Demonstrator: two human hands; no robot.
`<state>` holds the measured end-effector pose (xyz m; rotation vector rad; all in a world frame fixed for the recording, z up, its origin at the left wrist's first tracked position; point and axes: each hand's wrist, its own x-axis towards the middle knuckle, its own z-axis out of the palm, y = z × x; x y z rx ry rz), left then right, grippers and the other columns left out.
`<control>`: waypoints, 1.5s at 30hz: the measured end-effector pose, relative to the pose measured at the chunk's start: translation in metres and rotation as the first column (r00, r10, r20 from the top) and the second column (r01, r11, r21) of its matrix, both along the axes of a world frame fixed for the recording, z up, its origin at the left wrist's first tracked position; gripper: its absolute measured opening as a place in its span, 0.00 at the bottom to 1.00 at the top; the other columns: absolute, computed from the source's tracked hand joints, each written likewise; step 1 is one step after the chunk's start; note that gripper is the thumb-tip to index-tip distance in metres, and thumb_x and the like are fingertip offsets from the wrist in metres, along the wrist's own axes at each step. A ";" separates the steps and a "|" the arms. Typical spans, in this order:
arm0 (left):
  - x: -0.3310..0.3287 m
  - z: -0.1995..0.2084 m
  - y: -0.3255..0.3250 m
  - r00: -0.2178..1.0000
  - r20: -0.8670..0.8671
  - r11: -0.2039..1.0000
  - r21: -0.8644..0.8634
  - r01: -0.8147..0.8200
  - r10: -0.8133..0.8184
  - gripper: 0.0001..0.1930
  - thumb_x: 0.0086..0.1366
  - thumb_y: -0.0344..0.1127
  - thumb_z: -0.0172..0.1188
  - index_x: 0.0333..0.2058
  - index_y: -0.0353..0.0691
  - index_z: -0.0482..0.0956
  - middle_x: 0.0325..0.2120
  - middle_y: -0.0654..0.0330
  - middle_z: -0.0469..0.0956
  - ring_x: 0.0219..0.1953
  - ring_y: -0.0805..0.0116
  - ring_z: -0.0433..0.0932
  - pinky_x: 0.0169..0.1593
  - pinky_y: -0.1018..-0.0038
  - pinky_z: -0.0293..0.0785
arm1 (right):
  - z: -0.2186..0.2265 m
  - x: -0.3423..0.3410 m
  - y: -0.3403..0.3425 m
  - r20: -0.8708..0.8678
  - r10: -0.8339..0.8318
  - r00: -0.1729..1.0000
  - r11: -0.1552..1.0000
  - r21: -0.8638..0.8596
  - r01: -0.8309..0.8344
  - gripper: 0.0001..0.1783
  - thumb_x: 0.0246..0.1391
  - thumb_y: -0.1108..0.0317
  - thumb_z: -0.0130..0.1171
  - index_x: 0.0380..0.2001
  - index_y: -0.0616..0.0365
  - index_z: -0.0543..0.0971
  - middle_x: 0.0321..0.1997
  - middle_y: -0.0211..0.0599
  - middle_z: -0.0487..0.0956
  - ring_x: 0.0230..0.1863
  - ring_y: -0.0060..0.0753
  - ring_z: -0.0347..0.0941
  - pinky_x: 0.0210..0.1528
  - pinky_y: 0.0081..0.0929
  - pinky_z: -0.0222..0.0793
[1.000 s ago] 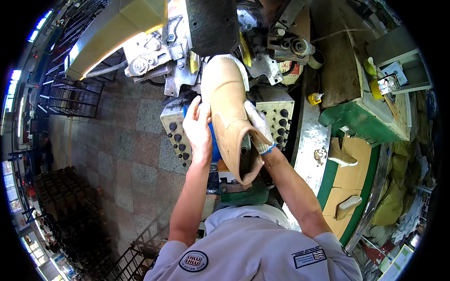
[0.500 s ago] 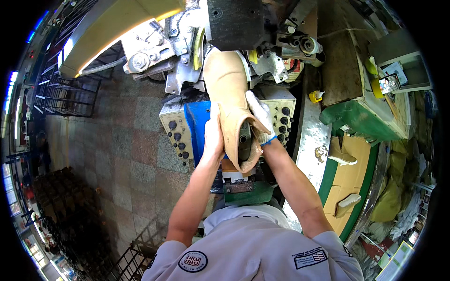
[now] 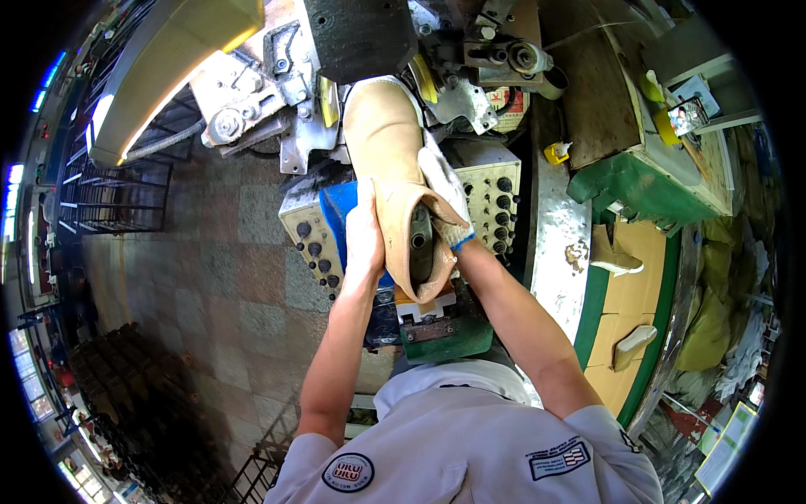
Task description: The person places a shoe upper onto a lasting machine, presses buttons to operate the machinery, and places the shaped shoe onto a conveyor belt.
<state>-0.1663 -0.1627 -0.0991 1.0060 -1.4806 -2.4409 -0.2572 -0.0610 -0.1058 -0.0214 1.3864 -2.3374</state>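
Tan suede-like boot upper [image 3: 382, 134] already over dark last [image 3: 421, 245] | toe beside black metal machine block [image 3: 363, 38] | unreleased: fingers of bare left hand [image 3: 364, 237] and white-gloved right hand [image 3: 444, 181] gripping its sides

The boot [image 3: 382, 147] is tan, the glove [image 3: 442, 179] is white with blue edge, the floor [image 3: 218, 260] at left is chequered grey-red.

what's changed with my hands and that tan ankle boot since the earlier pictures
Your bare left hand has moved back along the left side of the tan ankle boot, toward its opening; your white-gloved right hand has slid slightly toward the toe. Both hold the boot, whose toe stays by the black metal block.
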 end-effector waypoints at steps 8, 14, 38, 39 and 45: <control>0.000 -0.001 0.001 0.997 0.063 0.988 -0.146 0.052 -0.044 0.40 0.80 0.66 0.40 0.50 0.28 0.83 0.40 0.52 0.87 0.38 0.68 0.83 0.46 0.69 0.79 | -0.038 0.005 -0.001 0.015 -0.086 0.996 0.992 -0.093 0.087 0.27 0.70 0.56 0.62 0.62 0.64 0.78 0.53 0.34 0.83 0.50 0.22 0.78 0.53 0.24 0.76; -0.003 -0.022 0.006 1.000 0.006 0.966 -0.257 0.031 -0.031 0.39 0.82 0.62 0.37 0.49 0.25 0.82 0.41 0.49 0.87 0.41 0.65 0.83 0.49 0.67 0.78 | -0.063 -0.006 0.006 0.112 -0.036 0.993 0.998 0.060 0.029 0.18 0.70 0.56 0.62 0.44 0.63 0.84 0.39 0.27 0.84 0.37 0.19 0.76 0.41 0.25 0.75; 0.054 -0.018 -0.001 0.988 -0.103 0.962 -0.235 -0.136 0.114 0.25 0.82 0.48 0.48 0.61 0.31 0.76 0.50 0.52 0.83 0.45 0.72 0.82 0.51 0.73 0.78 | -0.004 0.044 0.105 0.011 -0.121 0.993 0.946 0.306 0.112 0.31 0.72 0.56 0.55 0.69 0.65 0.69 0.57 0.49 0.83 0.48 0.33 0.85 0.49 0.25 0.79; 0.061 -0.012 0.005 0.984 -0.117 0.939 -0.302 -0.166 0.137 0.24 0.82 0.46 0.49 0.62 0.32 0.75 0.50 0.51 0.83 0.46 0.70 0.82 0.52 0.72 0.78 | -0.007 0.052 0.131 0.020 -0.186 0.982 0.937 0.305 0.171 0.30 0.72 0.56 0.55 0.69 0.64 0.70 0.57 0.49 0.83 0.47 0.33 0.85 0.47 0.25 0.79; 0.079 0.046 0.047 0.981 -0.192 0.773 -0.616 -0.151 0.038 0.24 0.81 0.44 0.51 0.65 0.31 0.73 0.55 0.54 0.80 0.56 0.66 0.78 0.60 0.69 0.72 | -0.102 0.084 0.300 0.442 -0.563 0.698 0.801 0.497 0.332 0.14 0.67 0.57 0.62 0.43 0.58 0.78 0.41 0.44 0.85 0.38 0.49 0.85 0.40 0.48 0.81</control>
